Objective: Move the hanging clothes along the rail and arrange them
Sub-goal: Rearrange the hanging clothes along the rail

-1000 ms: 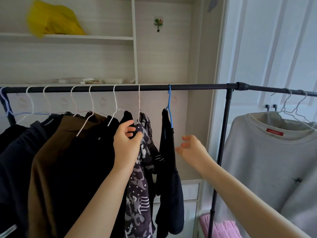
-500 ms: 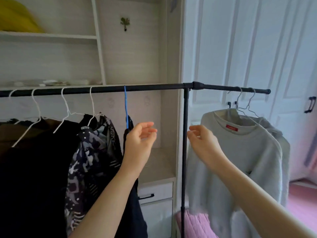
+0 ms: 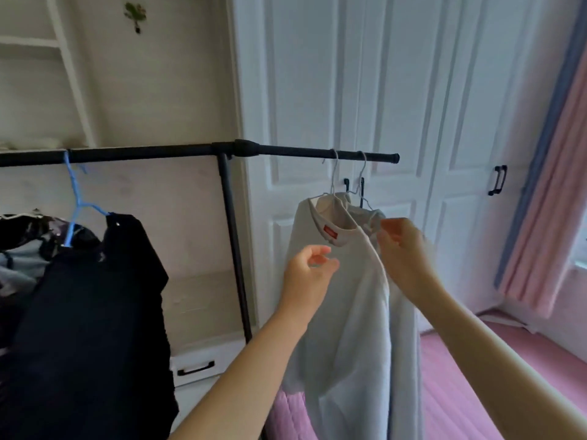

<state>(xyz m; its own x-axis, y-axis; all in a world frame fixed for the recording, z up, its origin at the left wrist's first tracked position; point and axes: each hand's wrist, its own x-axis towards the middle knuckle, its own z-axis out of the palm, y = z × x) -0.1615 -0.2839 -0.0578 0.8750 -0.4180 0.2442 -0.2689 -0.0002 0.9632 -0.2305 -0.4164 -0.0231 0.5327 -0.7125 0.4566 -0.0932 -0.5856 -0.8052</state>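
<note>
**Both hands at the pale sweatshirt, far end of the rail**

Nearest the camera, two bare forearms reach up and forward. The left hand (image 3: 309, 269) is raised in front of the chest of the pale grey sweatshirt (image 3: 346, 312), fingers loosely curled and parted, holding nothing; whether it brushes the cloth cannot be told. The right hand (image 3: 401, 249) is at the sweatshirt's right shoulder, just beside the collar, thumb and fingers drawn together; motion blur prevents confirming whether cloth is actually pinched between them.

The sweatshirt hangs on a white wire hanger (image 3: 333, 176), a red label (image 3: 330, 231) showing inside the neck. A second grey garment (image 3: 373, 217) hangs directly behind it on its own wire hanger (image 3: 362, 173). Both hooks sit close together near the capped right end of the black rail (image 3: 286, 150), beyond the upright post (image 3: 233, 242).

To the left of the post, well apart from the sweatshirt, a black garment (image 3: 95, 312) hangs on a blue hanger (image 3: 74, 198), with a patterned dark garment (image 3: 28, 239) bunched against its left side.

Low down, a pink bedcover (image 3: 460, 376) lies beneath the clothes. Behind the rail stand white panelled doors (image 3: 413, 90) with black handles (image 3: 497, 181), a drawer (image 3: 197, 366) and open shelving (image 3: 28, 42). A pink curtain (image 3: 546, 185) hangs at the right.
</note>
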